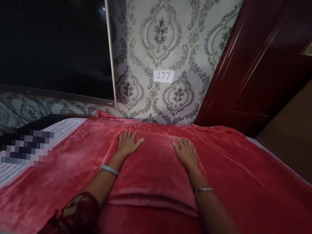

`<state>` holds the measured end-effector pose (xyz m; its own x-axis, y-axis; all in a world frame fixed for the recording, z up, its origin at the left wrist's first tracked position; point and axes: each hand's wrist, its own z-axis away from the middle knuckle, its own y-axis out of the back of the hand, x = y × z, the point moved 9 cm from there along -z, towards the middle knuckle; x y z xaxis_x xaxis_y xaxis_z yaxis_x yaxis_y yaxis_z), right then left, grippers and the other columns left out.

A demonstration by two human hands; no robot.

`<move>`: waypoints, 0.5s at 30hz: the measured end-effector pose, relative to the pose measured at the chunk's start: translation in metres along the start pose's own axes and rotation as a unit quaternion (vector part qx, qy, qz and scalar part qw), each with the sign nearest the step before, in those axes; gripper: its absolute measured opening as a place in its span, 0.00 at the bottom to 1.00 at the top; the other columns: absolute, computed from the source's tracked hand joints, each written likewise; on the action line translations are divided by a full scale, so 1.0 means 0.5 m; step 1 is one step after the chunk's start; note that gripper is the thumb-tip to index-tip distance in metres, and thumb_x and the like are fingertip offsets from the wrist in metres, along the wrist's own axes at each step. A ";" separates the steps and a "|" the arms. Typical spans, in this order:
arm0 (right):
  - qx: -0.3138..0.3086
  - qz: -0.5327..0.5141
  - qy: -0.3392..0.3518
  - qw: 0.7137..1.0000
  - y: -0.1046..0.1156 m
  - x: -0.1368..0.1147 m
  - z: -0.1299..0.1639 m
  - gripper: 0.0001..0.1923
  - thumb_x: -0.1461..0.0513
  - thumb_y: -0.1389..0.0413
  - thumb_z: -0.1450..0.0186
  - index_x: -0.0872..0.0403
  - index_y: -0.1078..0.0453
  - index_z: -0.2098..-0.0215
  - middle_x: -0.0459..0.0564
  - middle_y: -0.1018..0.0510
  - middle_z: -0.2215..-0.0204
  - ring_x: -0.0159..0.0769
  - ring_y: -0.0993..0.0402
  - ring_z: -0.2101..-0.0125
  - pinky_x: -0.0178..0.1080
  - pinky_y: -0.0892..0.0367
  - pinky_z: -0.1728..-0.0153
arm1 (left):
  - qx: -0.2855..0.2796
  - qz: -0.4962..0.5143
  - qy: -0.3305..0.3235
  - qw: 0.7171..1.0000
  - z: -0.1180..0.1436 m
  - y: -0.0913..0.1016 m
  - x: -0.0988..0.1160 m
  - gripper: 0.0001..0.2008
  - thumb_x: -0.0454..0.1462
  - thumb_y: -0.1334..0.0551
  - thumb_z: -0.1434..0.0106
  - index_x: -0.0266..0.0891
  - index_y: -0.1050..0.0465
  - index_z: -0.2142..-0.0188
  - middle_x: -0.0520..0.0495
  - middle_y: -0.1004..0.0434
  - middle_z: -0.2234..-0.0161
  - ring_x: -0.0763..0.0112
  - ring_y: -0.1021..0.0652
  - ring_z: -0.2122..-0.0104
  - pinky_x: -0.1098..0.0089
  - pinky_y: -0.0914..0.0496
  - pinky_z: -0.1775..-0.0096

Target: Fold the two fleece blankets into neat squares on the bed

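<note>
The left hand (126, 143) lies flat and palm down, fingers spread and pointing toward twelve o'clock, on the far left part of a raised, pillow-shaped bulge (152, 169) under a red plush blanket (250, 181). The right hand (186, 151) mirrors it at about two o'clock from the left, also flat with fingers spread, pressing the far right part of the same bulge; neither hand pinches or grips any cloth. A pale bangle (109, 169) circles the left wrist and a thin bracelet (204, 189) the right, and a dark lacy sleeve (75, 217) shows at seven o'clock. The blanket covers most of the bed, with a striped sheet (0, 177) left bare toward nine o'clock. Beyond the bed, at twelve o'clock, stands a wall with grey damask wallpaper (161, 30) carrying a small white label (163, 75) reading 277; a dark red wooden panel (244, 67) rises at two o'clock. As a judgement, the plush surface looks slippery, so flat palms with no grip could slide over it and drag the blanket into creases instead of smoothing it. Uneven pressure from the two hands might push the bulge off centre, and the bracelets could catch the pile. The room is dim, so small wrinkles may go unnoticed.
</note>
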<state>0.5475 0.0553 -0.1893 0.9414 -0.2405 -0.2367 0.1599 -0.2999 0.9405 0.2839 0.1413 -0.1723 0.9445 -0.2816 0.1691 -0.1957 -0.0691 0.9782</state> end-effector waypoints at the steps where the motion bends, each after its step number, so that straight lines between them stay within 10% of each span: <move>1: -0.006 0.001 -0.001 1.000 0.001 0.000 0.000 0.29 0.50 0.61 0.26 0.51 0.41 0.32 0.56 0.39 0.33 0.50 0.49 0.33 0.55 0.50 0.37 | -0.003 0.003 -0.001 1.000 -0.001 0.001 -0.001 0.38 0.56 0.55 0.31 0.33 0.46 0.31 0.31 0.47 0.31 0.47 0.46 0.31 0.43 0.54 0.34; 8: -0.100 -0.006 -0.025 0.995 0.027 0.011 0.027 0.30 0.49 0.61 0.26 0.50 0.49 0.29 0.55 0.50 0.29 0.51 0.57 0.30 0.58 0.49 0.37 | -0.018 -0.004 -0.022 1.000 0.014 0.040 -0.021 0.38 0.56 0.52 0.32 0.36 0.46 0.31 0.31 0.48 0.31 0.46 0.46 0.31 0.43 0.51 0.34; 15: -0.051 -0.013 0.110 0.992 0.054 -0.033 0.217 0.31 0.46 0.56 0.28 0.44 0.47 0.30 0.50 0.46 0.30 0.51 0.54 0.31 0.57 0.56 0.34 | 0.005 -0.021 -0.198 0.980 0.229 0.028 -0.017 0.33 0.54 0.49 0.32 0.47 0.46 0.31 0.42 0.51 0.29 0.49 0.49 0.30 0.42 0.54 0.33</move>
<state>0.5042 -0.0492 -0.1865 0.9767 -0.0222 -0.2136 0.2047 -0.2050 0.9571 0.2431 0.0332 -0.1739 0.7760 -0.6271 0.0680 -0.1639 -0.0963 0.9818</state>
